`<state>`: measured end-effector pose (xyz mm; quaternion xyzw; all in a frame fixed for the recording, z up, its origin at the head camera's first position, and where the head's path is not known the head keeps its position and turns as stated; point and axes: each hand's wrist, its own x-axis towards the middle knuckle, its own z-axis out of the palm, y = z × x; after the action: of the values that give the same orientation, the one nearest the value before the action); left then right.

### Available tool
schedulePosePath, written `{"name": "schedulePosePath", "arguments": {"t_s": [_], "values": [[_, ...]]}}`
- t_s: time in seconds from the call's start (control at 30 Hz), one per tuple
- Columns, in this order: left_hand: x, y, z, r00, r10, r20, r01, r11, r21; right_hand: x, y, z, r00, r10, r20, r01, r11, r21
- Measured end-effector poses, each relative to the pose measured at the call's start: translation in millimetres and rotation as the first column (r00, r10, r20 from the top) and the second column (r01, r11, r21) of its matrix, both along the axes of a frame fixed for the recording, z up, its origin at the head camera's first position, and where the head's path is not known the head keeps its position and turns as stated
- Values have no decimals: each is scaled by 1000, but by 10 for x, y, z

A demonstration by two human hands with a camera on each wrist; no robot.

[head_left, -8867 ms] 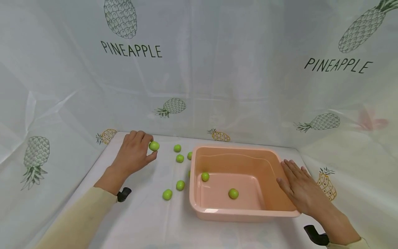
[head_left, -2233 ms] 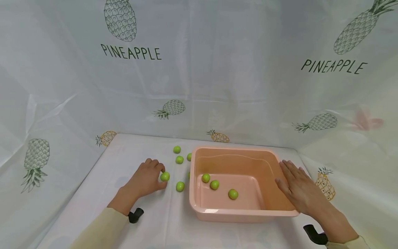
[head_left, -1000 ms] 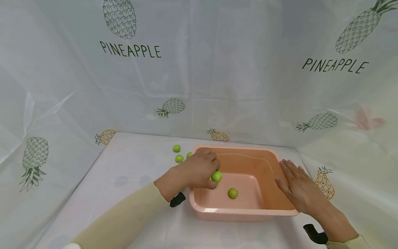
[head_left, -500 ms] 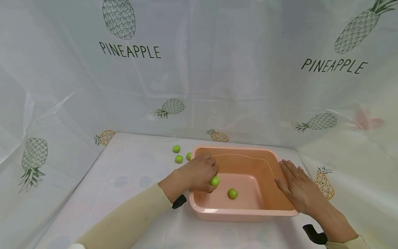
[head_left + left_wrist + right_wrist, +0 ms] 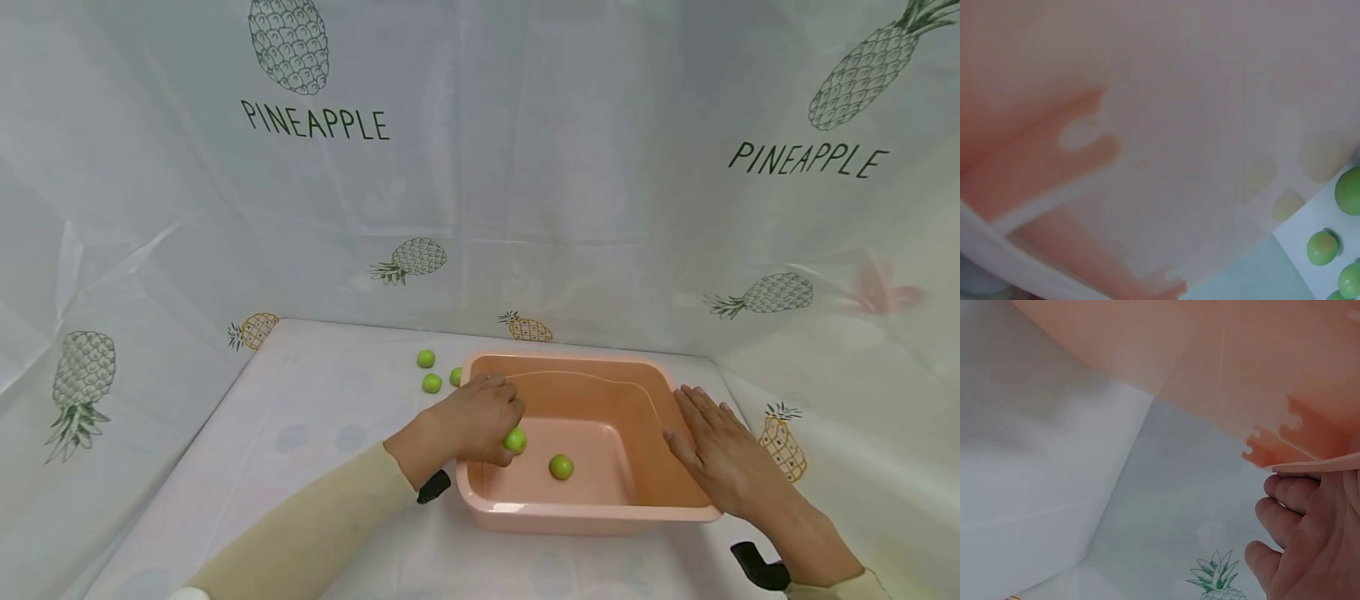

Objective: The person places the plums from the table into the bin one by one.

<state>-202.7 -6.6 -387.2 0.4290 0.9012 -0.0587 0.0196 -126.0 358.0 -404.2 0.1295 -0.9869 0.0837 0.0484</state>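
In the head view a peach plastic bin (image 5: 585, 518) stands on the table. My left hand (image 5: 480, 417) reaches over its left wall and pinches a small round green fruit (image 5: 515, 440) low inside, between thumb and fingers. Another green fruit (image 5: 561, 467) lies on the bin floor to the right; the hand covers the floor's left part. Held flat with straight fingers, my right hand (image 5: 723, 454) rests against the bin's right rim. The right wrist view shows the right hand's fingers (image 5: 1279, 519) just under the rim. The left wrist view is filled by bin wall (image 5: 1072, 219), the left hand unseen.
On the table left of the bin lie green fruits: one at the back (image 5: 426, 358), one nearer (image 5: 431, 383) and one beside the wall (image 5: 456, 377). A pineapple-print sheet (image 5: 570, 208) hangs behind the table.
Over the past seconds my left hand picked up a green fruit from the table and carried it right, into the bin. It has since lowered slightly. The right hand has stayed put.
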Motion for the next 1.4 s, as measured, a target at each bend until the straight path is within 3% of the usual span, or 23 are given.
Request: {"name": "schedulePosePath", "arguments": {"t_s": [0.7,1.0,1.4], "values": [[24,6,31,1000,7,-18,-8,1000,-23,1,10,2,1000,7,-9,-7,1000,3],[33,18,38,998,45,37,-44,999,-27,1,8,1,1000,5,-11,-5,1000,2],[29,14,27,999,39,26,-38,999,-21,4,-1,3,1000,-1,-12,1,1000,-3]]}}
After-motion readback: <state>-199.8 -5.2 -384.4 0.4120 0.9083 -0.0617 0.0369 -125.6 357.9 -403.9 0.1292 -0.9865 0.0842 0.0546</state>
